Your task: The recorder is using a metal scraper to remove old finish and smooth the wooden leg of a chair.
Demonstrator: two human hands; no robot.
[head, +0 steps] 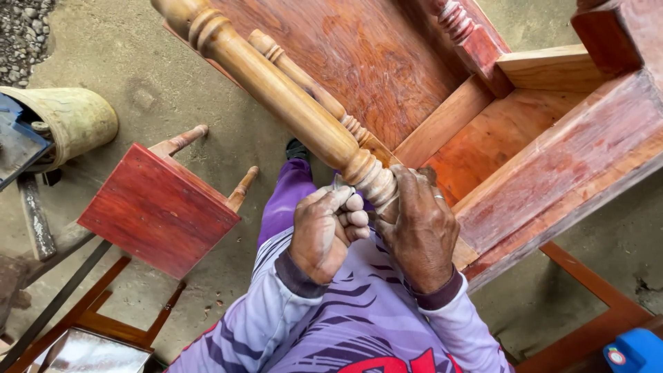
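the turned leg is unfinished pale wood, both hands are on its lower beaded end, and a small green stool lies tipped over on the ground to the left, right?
Not quite: the stool is red, not green, as the head view shows. The rest holds: the turned leg is pale bare wood, and the left hand and right hand are both at its beaded end.

red stool (157, 211) crowds left, floor (166, 90) seemingly open

Off to the left of the grip there's a small red stool (157, 209) tipped on its side on the concrete floor (173, 90), a dusty yellowish bucket (72, 119) lying further left, gravel (24, 27) in the far corner, and a blue plastic thing (635, 351) lower right.
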